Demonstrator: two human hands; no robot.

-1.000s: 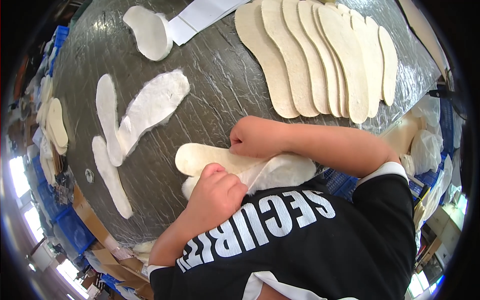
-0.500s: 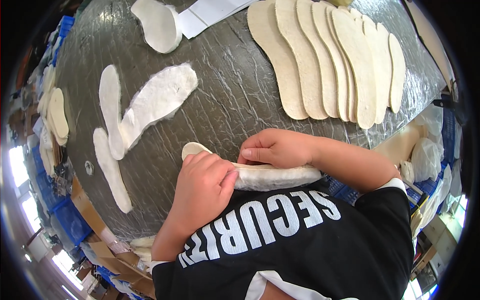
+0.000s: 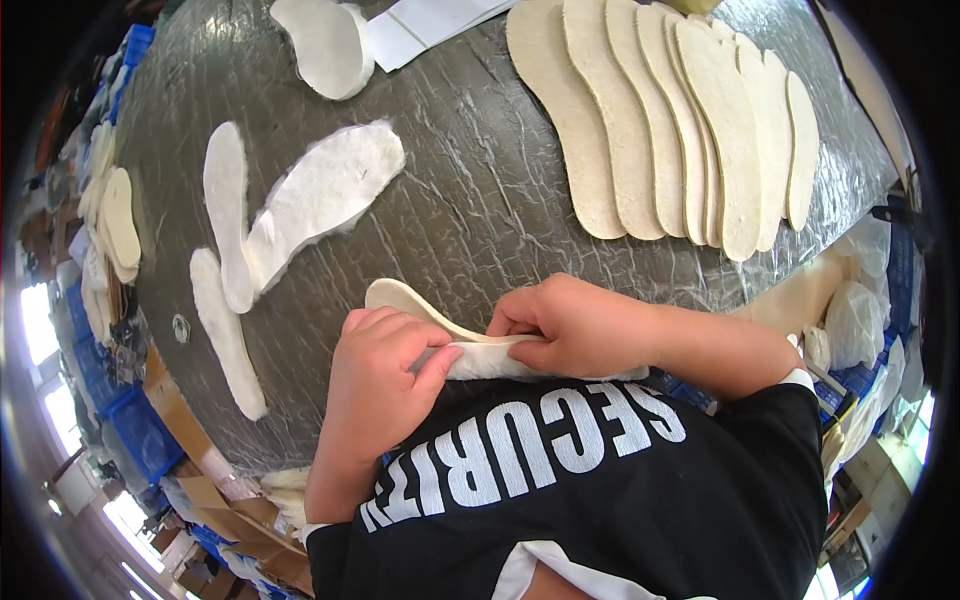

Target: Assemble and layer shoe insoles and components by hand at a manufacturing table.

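Close against my body, a beige felt insole point(image 3: 396, 296) stands on edge together with a white fluffy insole point(image 3: 485, 362). Both are pressed face to face. My left hand point(image 3: 385, 370) is closed round the left part, its thumb on the white fluffy side. My right hand point(image 3: 572, 322) pinches the upper edge near the middle, fingertips on the beige side and thumb on the white. My hands cover part of both layers. Beyond the left hand lie several loose white insoles, among them a broad fluffy one point(image 3: 325, 200) and a narrow one point(image 3: 228, 335).
A fanned row of beige insoles point(image 3: 600, 130) covers the table's far right. White paper sheets point(image 3: 430, 25) and a thick white insole stack point(image 3: 330, 55) lie at the back. The dark, wrinkled plastic-covered table point(image 3: 450, 190) has cardboard point(image 3: 205, 500) and blue crates point(image 3: 145, 435) beside it.
My right thumb has come over to the white side, and that hand has moved slightly right and nearer me. My left hand has shifted a little left, exposing more of the beige insole.
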